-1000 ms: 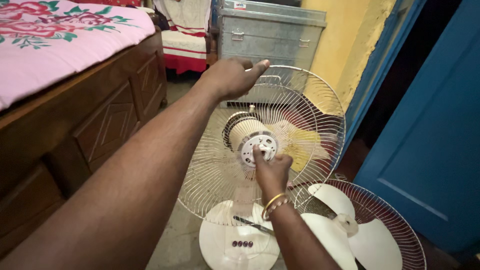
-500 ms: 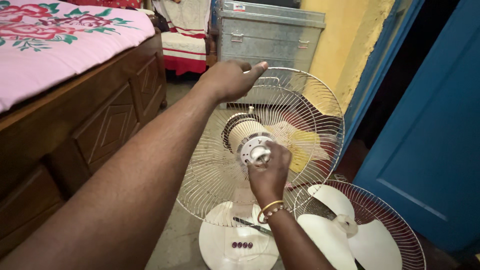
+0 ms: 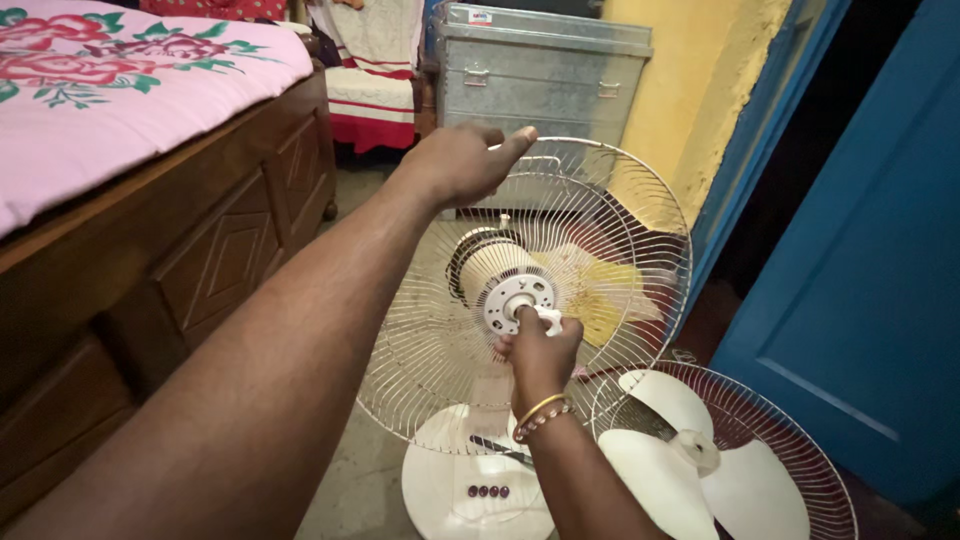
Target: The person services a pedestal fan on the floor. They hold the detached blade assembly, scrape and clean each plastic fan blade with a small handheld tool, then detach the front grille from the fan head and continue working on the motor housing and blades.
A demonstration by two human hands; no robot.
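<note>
Two hands working: left hand (image 3: pixel 462 162) is gripping the fan guard (image 3: pixel 610 215) rim at frame centre-top; right hand (image 3: pixel 540 350) is pinching a small white nut (image 3: pixel 549 318) at the hub (image 3: pixel 517 298). Risk: nut slipping, fan tipping.

A wooden bed (image 3: pixel 170 270) with a pink flowered sheet (image 3: pixel 110 90) stands left of a metal trunk (image 3: pixel 540 75); right of the trunk are a yellow wall (image 3: pixel 680 100) and a blue door (image 3: pixel 860 300).

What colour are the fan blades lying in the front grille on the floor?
White: the fan blades lie in the reddish-rimmed front grille, seen in the head view.
</note>
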